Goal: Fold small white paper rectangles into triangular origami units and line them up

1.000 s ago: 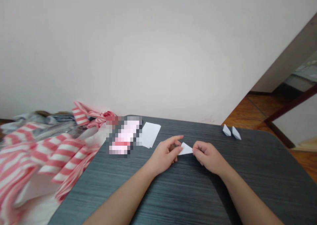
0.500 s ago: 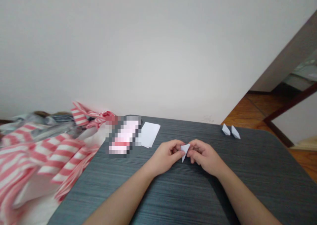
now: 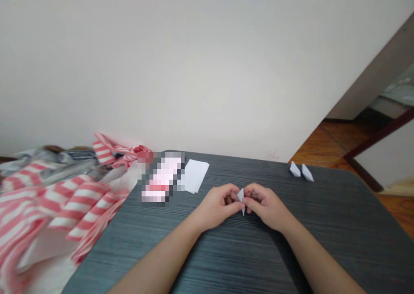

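A small piece of folded white paper [image 3: 241, 194] is pinched between my two hands, over the dark table. My left hand [image 3: 221, 207] grips it from the left with thumb and fingers closed. From the right, my right hand [image 3: 263, 204] holds it the same way, the fingertips of both hands nearly meeting. One point of the paper sticks up above the thumbs and another pokes out below; its middle is hidden by the fingers. Two folded white paper boats [image 3: 300, 171] stand side by side near the table's far right edge.
White paper sheets [image 3: 196, 175] lie stacked on the dark wood-grain table [image 3: 220, 259], beside a pixelated phone-shaped object [image 3: 163, 177]. Red-and-white striped cloth [image 3: 71, 203] is heaped left of the table. A pale wall [image 3: 207, 69] rises behind it.
The folded paper has turned in my fingers, from a broad triangle to a narrow upright shape. Both thumbs have come closer together over it.
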Demonstrator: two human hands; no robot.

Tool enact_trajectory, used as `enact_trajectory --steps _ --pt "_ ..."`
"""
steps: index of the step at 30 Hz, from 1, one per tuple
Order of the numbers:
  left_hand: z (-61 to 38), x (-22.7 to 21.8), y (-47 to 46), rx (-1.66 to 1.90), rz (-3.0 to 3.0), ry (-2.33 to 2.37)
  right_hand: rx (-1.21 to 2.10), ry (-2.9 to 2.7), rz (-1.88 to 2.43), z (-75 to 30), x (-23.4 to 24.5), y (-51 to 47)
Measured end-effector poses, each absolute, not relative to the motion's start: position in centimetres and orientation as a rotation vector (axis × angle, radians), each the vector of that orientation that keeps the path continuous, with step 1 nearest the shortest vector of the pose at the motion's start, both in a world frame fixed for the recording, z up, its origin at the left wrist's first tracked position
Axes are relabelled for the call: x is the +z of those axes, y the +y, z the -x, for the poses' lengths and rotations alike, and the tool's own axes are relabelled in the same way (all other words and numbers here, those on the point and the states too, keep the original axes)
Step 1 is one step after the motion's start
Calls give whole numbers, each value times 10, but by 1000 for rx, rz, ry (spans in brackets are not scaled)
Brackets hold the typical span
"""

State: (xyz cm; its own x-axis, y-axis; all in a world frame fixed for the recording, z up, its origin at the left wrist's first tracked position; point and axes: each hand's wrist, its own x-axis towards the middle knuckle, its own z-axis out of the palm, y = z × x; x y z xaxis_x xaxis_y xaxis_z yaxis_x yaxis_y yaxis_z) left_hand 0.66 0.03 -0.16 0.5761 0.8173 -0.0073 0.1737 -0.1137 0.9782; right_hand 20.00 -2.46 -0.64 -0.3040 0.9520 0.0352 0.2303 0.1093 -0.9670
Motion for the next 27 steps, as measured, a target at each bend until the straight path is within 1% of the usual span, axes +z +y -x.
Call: enact_trajectory --steps 6,14,22,27 --pt "-7 0 2 694 -1614 889 987 -1829 1205 -202 -4 -26" --pt "-6 -6 2 689 -1623 863 1092 -1822 1195 -202 -6 -26" --pt "-6 -5 3 677 -1644 896 958 -1912 1202 -203 -4 -26" --pt "-6 -4 2 691 -1657 905 962 -1923 1204 -202 -7 -26"
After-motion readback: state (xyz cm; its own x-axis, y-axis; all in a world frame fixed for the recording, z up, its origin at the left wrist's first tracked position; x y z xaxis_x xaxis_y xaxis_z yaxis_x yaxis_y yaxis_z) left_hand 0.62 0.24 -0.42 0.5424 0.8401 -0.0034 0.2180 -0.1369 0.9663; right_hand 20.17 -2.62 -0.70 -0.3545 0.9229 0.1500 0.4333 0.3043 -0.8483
